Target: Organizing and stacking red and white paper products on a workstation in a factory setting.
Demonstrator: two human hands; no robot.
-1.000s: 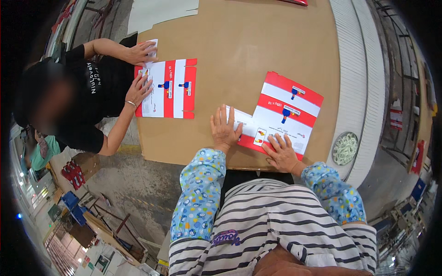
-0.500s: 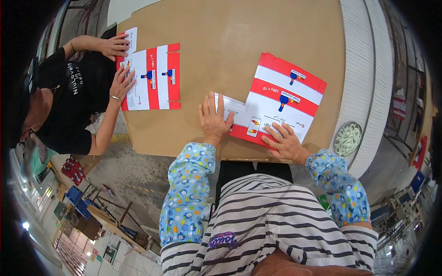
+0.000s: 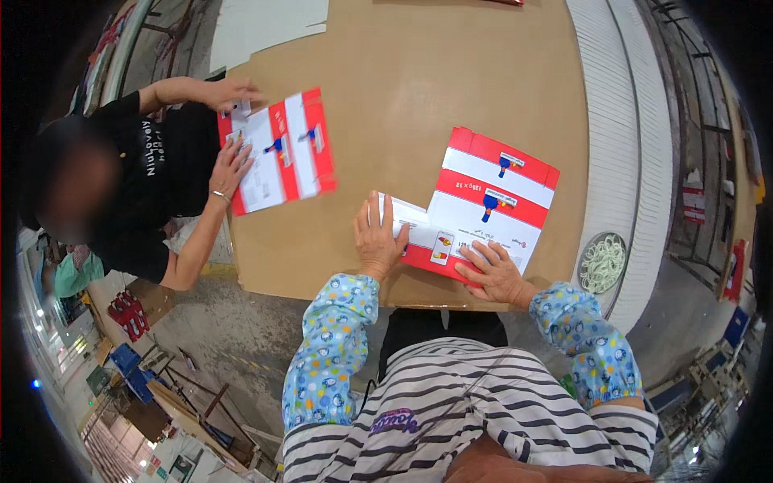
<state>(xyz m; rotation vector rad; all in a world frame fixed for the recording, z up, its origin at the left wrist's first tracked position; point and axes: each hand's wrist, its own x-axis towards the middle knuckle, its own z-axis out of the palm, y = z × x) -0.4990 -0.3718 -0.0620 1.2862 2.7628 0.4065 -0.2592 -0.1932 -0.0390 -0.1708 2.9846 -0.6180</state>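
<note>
A flat, red-and-white printed cardboard carton (image 3: pixel 523 197) lies in front of me with blue-and-red pictures on its panels. My left hand (image 3: pixel 380 239) rests flat on the white flap at its left side, fingers stretched out. Over the carton's near edge, my right hand (image 3: pixel 495 276) lies palm down with its fingers spread. Both hands press on the cardboard and neither grips it. Part of the flap and the near red strip are hidden under my hands.
Across the brown-covered table (image 3: pixel 386 97), at left, a co-worker in black handles a similar carton (image 3: pixel 270 165). A round dish of pale rubber bands (image 3: pixel 602 264) sits by the right edge, on a white ridged strip (image 3: pixel 600 137). White sheet material (image 3: pixel 266 32) lies at the far left.
My view has shifted, so the table sits lower in the picture. My hands stay flat on the carton. The co-worker's carton has tilted, and their far hand has come off it, blurred.
</note>
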